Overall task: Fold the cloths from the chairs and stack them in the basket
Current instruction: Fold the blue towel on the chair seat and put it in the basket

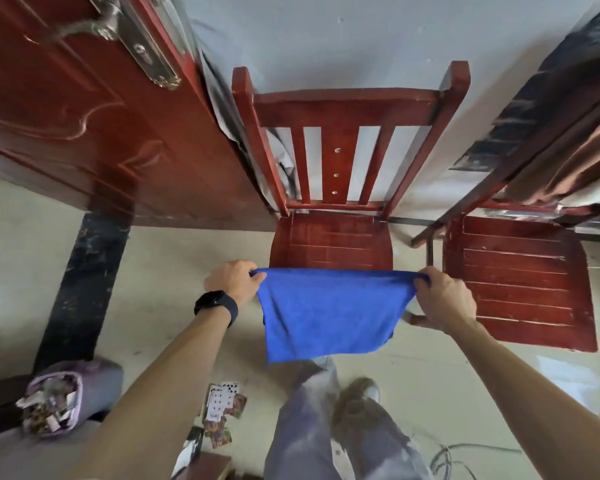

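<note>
Hanging square blue microfibre cloth (329,313) held by top corners, pinched between fingers of left hand (234,282), right hand (444,299). Risk judged: pinch loosened, corner slipped, cloth dropped to pale floor (174,271).

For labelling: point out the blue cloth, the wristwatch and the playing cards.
blue cloth (329,313), head view, middle of the hanging panel.
wristwatch (210,301), head view, its dark face.
playing cards (220,400), head view, the fanned white cards.

Playing cards (222,400) lie scattered near a purple bin (84,382)
</note>
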A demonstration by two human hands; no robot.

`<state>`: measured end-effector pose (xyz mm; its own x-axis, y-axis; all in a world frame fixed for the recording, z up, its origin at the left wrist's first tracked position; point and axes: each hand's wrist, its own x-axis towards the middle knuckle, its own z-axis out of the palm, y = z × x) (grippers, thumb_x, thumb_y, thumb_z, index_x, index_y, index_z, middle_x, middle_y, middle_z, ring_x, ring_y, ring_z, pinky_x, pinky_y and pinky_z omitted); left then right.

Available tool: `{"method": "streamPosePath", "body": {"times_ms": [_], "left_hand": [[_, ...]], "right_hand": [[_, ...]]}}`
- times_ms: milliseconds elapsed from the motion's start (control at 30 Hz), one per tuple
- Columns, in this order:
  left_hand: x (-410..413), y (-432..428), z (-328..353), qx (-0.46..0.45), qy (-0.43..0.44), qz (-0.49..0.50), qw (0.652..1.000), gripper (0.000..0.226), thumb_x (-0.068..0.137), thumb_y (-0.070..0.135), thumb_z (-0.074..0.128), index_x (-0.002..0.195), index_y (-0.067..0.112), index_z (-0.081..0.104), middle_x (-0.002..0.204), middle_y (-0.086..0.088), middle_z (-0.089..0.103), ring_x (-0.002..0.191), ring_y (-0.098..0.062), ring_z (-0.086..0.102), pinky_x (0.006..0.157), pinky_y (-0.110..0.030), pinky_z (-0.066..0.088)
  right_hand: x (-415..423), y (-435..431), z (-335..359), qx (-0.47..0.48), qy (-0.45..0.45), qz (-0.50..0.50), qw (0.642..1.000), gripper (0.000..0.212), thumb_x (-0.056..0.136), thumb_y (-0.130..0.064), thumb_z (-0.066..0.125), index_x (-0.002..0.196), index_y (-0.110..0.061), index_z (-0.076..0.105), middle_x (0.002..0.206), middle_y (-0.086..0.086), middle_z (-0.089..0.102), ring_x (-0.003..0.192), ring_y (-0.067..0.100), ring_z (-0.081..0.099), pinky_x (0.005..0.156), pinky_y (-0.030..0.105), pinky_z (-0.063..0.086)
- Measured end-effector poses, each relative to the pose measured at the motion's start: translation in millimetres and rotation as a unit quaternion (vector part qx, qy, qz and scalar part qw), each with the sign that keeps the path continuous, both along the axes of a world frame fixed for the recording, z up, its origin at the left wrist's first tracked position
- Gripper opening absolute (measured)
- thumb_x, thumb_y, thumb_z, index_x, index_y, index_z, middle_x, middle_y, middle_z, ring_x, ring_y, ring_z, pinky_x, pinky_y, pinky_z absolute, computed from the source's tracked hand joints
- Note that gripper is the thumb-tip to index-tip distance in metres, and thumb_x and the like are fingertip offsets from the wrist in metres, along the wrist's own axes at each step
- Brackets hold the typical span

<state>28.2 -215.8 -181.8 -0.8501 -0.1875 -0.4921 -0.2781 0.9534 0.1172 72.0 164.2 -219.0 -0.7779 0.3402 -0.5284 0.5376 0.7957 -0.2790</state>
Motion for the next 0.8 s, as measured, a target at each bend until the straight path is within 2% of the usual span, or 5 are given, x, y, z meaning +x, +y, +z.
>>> {"method": "streamPosePath", "body": {"times_ms": [233,367,533,667,800], "left_hand": [[-95,16,-113,0.135,-0.019,0.133,0.982,0.024,0.092,0.031,0.056,0.083,0.011,0.063,0.080,-0.011,0.069,0.076,-0.033,0.067,0.063,-0.038,0.056],[-140,21,-164,0.241,0.009,0.255,0.937,0.018,0.095,0.023,0.058,0.089,0.007,0.065,0.076,-0.013,0.071,0.058,-0.025,0.067,0.048,-0.029,0.053],[-161,24,-213,0.271,-0.003,0.232,0.934,0.045,0.092,0.029,0.062,0.134,0.025,0.047,0.090,0.011,0.067,0.072,-0.026,0.072,0.081,-0.037,0.058],[-109,20,-240,0.206,-0.058,0.194,0.957,0.051,0.087,0.032,0.066,0.134,0.021,0.048,0.110,0.004,0.068,0.091,-0.020,0.063,0.077,-0.024,0.045],[-32,17,-258,0.146,-0.139,0.227,0.953,0.047,0.086,0.030,0.065,0.128,0.015,0.050,0.125,-0.009,0.061,0.109,-0.030,0.061,0.080,-0.028,0.041]], "right_hand": [[-93,-8,-102,-0.095,0.034,-0.180,0.978,0.034,0.081,-0.041,0.040,0.105,-0.029,0.061,0.088,0.006,0.074,0.076,0.026,0.070,0.068,0.033,0.053],[-139,-12,-159,-0.190,0.064,-0.251,0.947,0.019,0.091,-0.026,0.046,0.104,-0.020,0.058,0.087,0.009,0.073,0.078,0.034,0.073,0.079,0.054,0.059],[-153,-14,-199,-0.195,0.043,-0.247,0.948,0.052,0.093,-0.016,0.054,0.141,-0.033,0.044,0.082,-0.008,0.069,0.071,0.015,0.073,0.052,0.023,0.050],[-103,-21,-212,-0.137,-0.034,-0.211,0.967,0.055,0.091,-0.019,0.056,0.144,-0.024,0.042,0.079,-0.003,0.068,0.074,0.024,0.067,0.063,0.029,0.051],[-34,-22,-224,-0.083,-0.155,-0.171,0.969,0.047,0.089,-0.025,0.058,0.134,-0.013,0.051,0.106,0.009,0.073,0.107,0.033,0.063,0.089,0.034,0.047]]}}
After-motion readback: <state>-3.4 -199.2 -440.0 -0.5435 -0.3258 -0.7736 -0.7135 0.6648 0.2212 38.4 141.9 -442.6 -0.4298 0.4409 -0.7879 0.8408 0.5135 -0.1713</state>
